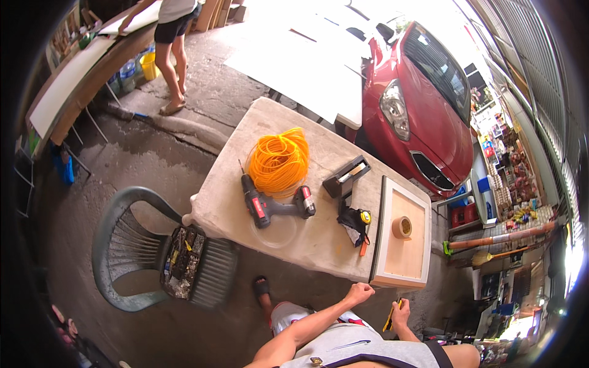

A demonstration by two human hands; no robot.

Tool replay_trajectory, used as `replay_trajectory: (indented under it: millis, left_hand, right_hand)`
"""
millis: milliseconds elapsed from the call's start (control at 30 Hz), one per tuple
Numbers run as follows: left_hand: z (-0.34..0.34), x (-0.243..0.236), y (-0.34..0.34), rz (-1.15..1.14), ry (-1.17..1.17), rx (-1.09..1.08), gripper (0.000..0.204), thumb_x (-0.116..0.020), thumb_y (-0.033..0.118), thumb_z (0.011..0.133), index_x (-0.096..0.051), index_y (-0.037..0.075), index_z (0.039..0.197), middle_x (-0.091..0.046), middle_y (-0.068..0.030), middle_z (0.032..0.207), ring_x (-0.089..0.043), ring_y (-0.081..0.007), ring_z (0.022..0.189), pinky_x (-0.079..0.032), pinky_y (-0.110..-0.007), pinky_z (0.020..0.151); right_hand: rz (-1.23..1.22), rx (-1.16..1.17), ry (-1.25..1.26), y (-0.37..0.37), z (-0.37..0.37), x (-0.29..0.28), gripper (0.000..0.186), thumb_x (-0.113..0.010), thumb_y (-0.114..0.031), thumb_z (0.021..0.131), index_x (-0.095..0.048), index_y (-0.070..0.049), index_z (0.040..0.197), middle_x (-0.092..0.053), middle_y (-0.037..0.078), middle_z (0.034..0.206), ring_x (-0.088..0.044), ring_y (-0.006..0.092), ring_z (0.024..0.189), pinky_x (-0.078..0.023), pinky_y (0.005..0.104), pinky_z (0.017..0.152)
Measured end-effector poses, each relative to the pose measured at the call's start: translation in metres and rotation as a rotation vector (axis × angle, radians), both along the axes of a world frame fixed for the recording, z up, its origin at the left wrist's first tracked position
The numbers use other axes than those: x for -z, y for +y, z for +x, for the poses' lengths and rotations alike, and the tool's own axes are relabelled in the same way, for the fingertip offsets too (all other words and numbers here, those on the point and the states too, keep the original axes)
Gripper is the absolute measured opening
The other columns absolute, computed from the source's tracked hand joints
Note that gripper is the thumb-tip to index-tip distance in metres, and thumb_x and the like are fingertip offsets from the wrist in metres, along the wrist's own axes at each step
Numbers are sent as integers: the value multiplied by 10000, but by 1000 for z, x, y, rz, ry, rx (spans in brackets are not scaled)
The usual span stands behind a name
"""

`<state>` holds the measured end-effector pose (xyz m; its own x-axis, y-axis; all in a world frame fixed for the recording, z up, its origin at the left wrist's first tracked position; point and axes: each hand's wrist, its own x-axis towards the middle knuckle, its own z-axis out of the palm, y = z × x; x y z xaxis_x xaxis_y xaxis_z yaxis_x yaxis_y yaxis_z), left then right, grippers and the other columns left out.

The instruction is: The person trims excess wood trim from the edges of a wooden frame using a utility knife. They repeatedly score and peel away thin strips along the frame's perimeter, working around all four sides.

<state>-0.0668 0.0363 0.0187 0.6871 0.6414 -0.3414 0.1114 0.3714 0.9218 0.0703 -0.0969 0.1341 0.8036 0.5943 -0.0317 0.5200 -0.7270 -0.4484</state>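
two hands hover at the desk (294, 245) edge, near 6 o'clock. left hand (359, 293), its grip pressed into a fist, sits just beside the near corner of the wooden frame (402, 236). right hand (400, 311) pinches a yellow pencil (389, 320), low, off the desk. tape roll (402, 227) lies inside the frame; drill (270, 205) and orange cord (279, 161) lie toward 11 o'clock. it looks like a marking step: next, steadying the frame and bringing the pencil up to its edge.

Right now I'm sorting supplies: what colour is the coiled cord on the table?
Bright orange cord, clearest in the head view.
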Motion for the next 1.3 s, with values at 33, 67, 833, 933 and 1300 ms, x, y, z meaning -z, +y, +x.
replay_trajectory:
  millis: [33,67,833,933,1300]
  left_hand:
    - [-1,4,-3,-26,-37,6,276,-712,297,817,-772,99,999,-758,-102,893,-732,-206,856,-566,-341,818]
    - [-1,7,-8,-22,-60,-43,272,-713,296,817,-772,97,993,-759,-100,900,-732,-207,857,-567,-342,816]
    - [-6,47,-16,8,161,126,242,-679,267,809,-765,88,947,-716,-223,993,-689,-388,983,-544,-480,895]
    - [-11,46,-14,34,208,121,246,-690,311,822,-767,110,942,-690,-191,1049,-670,-359,1019,-534,-472,908]
    - [-37,58,-17,145,235,41,302,-700,378,834,-773,108,948,-662,-145,1048,-661,-308,1003,-522,-419,894]
  right_hand:
    - [-37,-1,-8,7,-2,-2,314,-718,-191,841,-597,0,1059,-674,158,878,-665,270,807,-519,389,756]
    - [-92,-40,-19,16,-2,-3,315,-729,-201,833,-601,-1,1040,-675,153,861,-666,267,801,-520,388,748]
    - [-162,46,272,103,40,74,249,-731,-201,892,-544,-44,945,-606,60,727,-607,169,586,-555,345,486]
    - [-167,43,242,104,38,79,249,-735,-179,882,-541,-42,958,-609,58,735,-616,164,605,-559,343,484]
    - [67,99,331,98,29,95,264,-745,-149,846,-544,-21,961,-640,106,830,-657,206,602,-531,335,440]
